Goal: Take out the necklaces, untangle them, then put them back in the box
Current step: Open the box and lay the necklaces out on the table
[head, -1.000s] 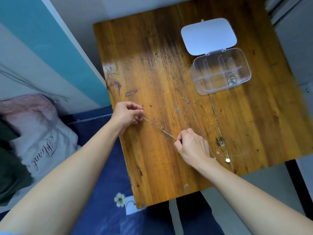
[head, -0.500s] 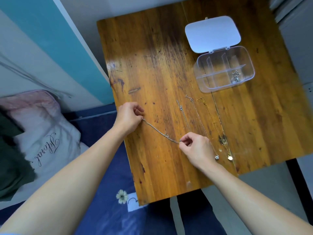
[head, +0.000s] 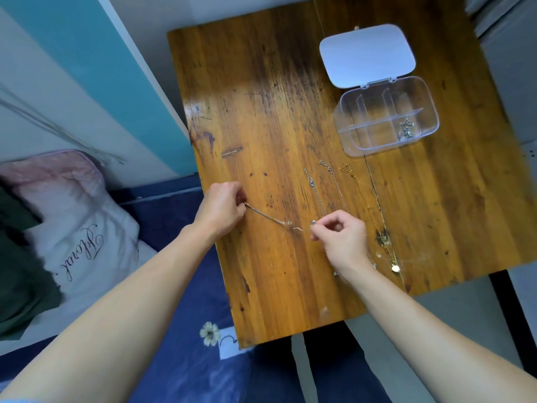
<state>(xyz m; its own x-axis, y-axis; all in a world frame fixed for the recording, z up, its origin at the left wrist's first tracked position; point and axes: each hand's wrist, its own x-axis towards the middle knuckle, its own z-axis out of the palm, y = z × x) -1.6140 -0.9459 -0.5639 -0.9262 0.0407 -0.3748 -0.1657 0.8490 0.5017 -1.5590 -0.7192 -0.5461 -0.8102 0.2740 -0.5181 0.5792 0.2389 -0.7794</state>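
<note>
Five necklaces are in sight. One small tangled necklace [head: 406, 130] sits in the near right compartment of the box [head: 347, 142]. Three lie stretched side by side on the bench [head: 261, 112]: two silver chains [head: 315, 193] and one gold chain [head: 360, 190], running from just in front of the box toward the near edge. The fifth, the held necklace [head: 267, 217], hangs taut between two hands.

The left hand [head: 222, 209] has its fingers curled and pinches one end of it, close to the bench's left edge. The right hand [head: 340, 239] pinches the other end between thumb and forefinger, though blur softens that spot. This hand covers the near stretch of the silver chains.

There is one box, clear plastic with inner partitions, and its one lid [head: 367, 55] is folded back flat on the far side. It stands in the far right part of the bench, apart from the right edge.

The gold chain's pendant [head: 395, 268] lies close to the near edge. A wide band of bare wood runs from the left edge to the box, beyond the hands. Left of the bench are one pillow [head: 72, 216] and a blue bedsheet [head: 186, 315].
</note>
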